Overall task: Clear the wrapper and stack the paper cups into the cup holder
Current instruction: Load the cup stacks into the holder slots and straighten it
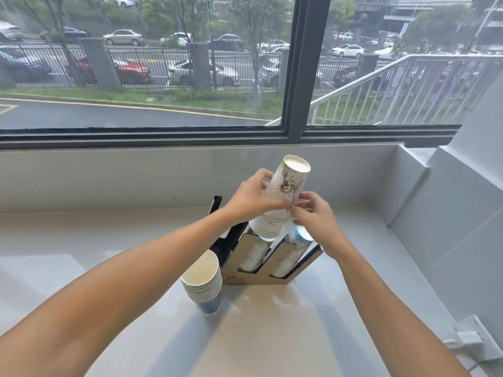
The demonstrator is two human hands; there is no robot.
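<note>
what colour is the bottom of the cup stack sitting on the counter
Blue, under white rims, on the loose cup stack beside the cup holder; head view.

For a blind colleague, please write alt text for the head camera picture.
Two bare hands, left hand and right hand, hold an upside-down stack of white paper cups above the middle slot of a slanted cup holder on a pale counter. A second cup stack stands upright just left of it, below a window facing a street.

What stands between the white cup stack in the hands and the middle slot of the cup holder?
Nothing visible. The white cup stack, held by the left hand and right hand, sits tilted directly above the cup holder.
</note>
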